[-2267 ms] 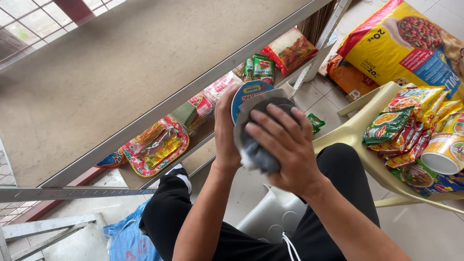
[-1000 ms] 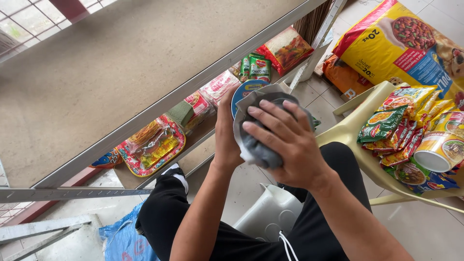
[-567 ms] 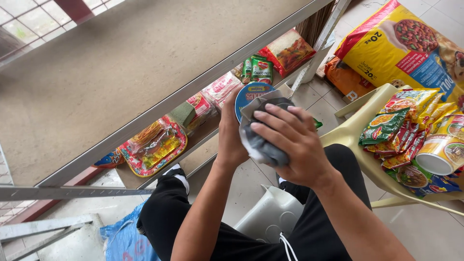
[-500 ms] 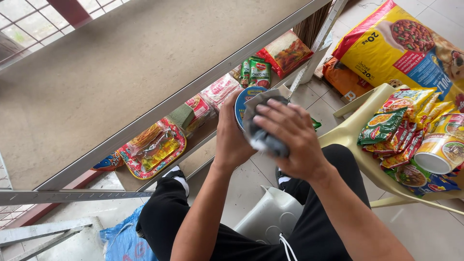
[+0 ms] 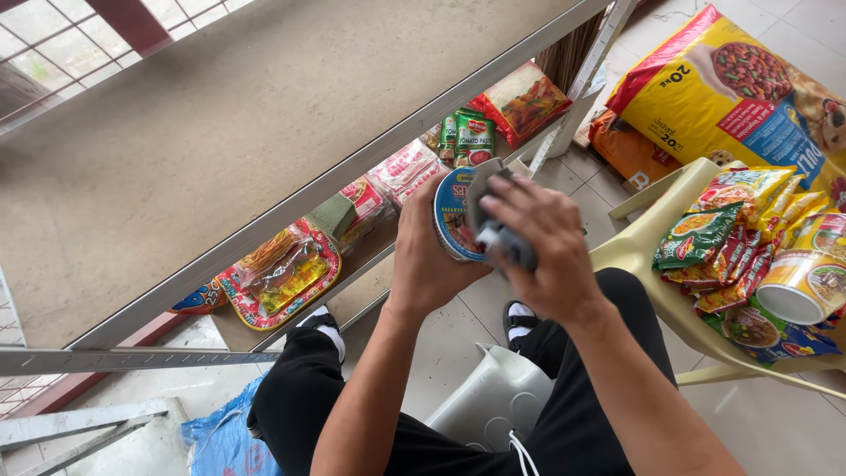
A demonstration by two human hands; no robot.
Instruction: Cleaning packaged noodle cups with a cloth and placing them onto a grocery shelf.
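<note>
Grey cloth (image 5: 502,238) on cup (image 5: 451,214), perhaps noodles, below shelf (image 5: 264,132)

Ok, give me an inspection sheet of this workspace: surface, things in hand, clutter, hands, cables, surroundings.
Surface: bare beige shelf board in a grey metal frame.
Things in hand: round blue-lidded cup; grey cloth pressed against it.
Clutter: snack packets on the lower shelf; noodle packs on a pale plastic chair.
Hands: left hand grips the cup; right hand holds the cloth.
Cables: nothing seen.
Surroundings: tiled floor, big yellow-red sack.
</note>
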